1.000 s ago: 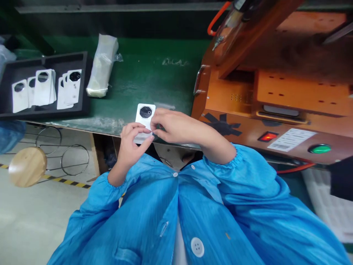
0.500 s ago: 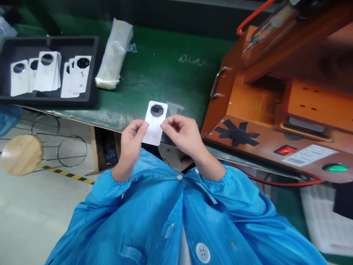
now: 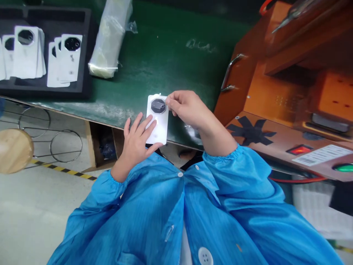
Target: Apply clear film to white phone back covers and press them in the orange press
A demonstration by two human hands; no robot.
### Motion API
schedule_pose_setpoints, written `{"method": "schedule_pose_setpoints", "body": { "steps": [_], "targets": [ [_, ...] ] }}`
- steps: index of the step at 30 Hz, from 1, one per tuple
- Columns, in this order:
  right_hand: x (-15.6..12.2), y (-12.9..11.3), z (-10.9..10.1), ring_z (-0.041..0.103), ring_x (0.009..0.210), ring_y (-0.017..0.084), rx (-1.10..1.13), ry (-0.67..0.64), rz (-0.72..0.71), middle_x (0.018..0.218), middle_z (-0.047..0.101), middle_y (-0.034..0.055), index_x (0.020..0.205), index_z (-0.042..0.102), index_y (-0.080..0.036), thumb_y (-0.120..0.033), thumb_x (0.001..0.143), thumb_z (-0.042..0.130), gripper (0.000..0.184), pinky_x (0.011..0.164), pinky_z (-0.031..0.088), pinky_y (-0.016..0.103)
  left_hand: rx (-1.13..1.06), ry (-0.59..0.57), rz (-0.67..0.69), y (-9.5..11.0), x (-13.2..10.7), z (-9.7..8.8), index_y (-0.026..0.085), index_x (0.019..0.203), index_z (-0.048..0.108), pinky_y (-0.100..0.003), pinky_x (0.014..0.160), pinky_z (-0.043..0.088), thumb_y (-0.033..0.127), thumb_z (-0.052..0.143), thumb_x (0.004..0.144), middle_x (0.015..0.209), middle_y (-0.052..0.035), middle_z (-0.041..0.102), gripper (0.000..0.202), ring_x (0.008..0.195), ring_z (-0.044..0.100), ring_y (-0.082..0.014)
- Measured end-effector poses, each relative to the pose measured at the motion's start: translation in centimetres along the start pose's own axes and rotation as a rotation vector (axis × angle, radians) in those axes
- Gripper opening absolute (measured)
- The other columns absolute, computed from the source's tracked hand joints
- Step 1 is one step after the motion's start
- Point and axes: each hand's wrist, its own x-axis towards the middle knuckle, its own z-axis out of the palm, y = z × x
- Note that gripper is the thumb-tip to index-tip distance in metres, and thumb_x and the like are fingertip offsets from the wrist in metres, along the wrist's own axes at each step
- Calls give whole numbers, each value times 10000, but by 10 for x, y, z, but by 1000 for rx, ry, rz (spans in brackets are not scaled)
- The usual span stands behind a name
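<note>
A white phone back cover (image 3: 159, 125) with a dark octagonal camera ring lies in my left hand (image 3: 136, 141) at the near edge of the green bench. The left fingers are spread under and along its left side, thumb at its lower edge. My right hand (image 3: 187, 108) is pinched at the cover's top right corner beside the camera ring; what its fingertips hold is too small to make out. Both arms wear blue sleeves.
A black tray (image 3: 85, 51) at the far left holds several white covers (image 3: 64, 60). A clear plastic bag (image 3: 110, 40) lies beside it on the green bench (image 3: 165, 59). An orange machine (image 3: 289, 99) with a handle, red switch and green button stands at the right. A wooden stool (image 3: 13, 149) stands below left.
The cover has moved up and slightly right. My left hand has gone from a pinch on its edge to flat fingers beneath it. My right hand has shifted from its middle to the top corner.
</note>
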Motion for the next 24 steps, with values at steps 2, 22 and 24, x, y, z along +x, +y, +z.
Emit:
{"method": "schedule_pose_setpoints", "body": {
  "steps": [2, 22, 24],
  "targets": [
    [2, 0, 2, 503, 707, 157, -7, -28, 11, 713, 595, -3, 773, 607, -204, -231, 1013, 578, 244, 700, 372, 327, -11, 26, -20, 1, 0, 3, 298, 1554, 595, -588, 1361, 122, 732, 660, 959, 1614, -118, 596, 739, 1612, 409, -382],
    [17, 17, 9, 567, 764, 186, -191, 28, 15, 786, 620, 43, 770, 631, -193, -196, 1001, 632, 231, 780, 434, 354, -64, 27, -51, 0, 2, 3, 318, 1511, 634, -573, 1357, 128, 748, 694, 926, 1576, -108, 619, 729, 1598, 423, -393],
    [18, 16, 8, 575, 761, 187, -210, 30, 25, 791, 621, 49, 765, 627, -191, -199, 1005, 630, 240, 783, 441, 354, -51, 35, -34, -1, 2, 3, 308, 1518, 628, -568, 1356, 129, 742, 698, 927, 1575, -114, 619, 737, 1592, 430, -395]
  ]
}}
